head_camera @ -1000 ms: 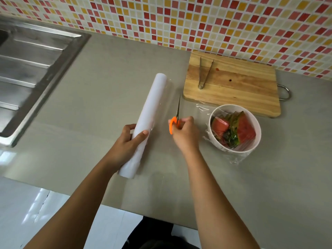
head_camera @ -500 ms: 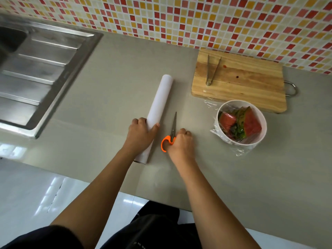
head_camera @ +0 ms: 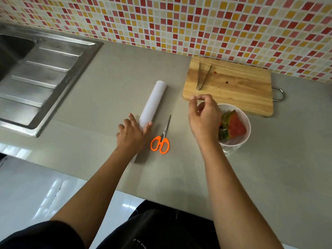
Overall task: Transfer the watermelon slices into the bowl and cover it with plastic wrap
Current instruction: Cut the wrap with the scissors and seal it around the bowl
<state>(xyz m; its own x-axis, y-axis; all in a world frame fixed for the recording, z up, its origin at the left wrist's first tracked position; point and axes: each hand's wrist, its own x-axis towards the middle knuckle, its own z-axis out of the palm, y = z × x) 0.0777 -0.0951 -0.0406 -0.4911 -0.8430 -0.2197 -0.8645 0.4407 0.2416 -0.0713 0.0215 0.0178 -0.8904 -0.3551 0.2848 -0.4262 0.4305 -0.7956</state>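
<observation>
A white bowl (head_camera: pixel 246 124) stands on the grey counter, holding watermelon slices (head_camera: pixel 233 125) under clear plastic wrap. My right hand (head_camera: pixel 203 117) hovers over the bowl's left rim with fingers loosely curled and apart, and I cannot tell whether they touch the wrap. It hides the bowl's left part. The white roll of plastic wrap (head_camera: pixel 153 103) lies on the counter to the left. My left hand (head_camera: pixel 132 134) rests on its near end, fingers spread over it. Orange-handled scissors (head_camera: pixel 162 139) lie flat between the roll and the bowl.
A wooden cutting board (head_camera: pixel 233 90) with metal tongs (head_camera: pixel 202 76) on it sits behind the bowl against the tiled wall. A steel sink with its draining board (head_camera: pixel 41 78) fills the left. The counter's near edge runs just below my forearms.
My right hand has let go of the scissors, which now lie on the counter, and has moved right to the bowl. My left hand stays on the roll, its grip loosened.
</observation>
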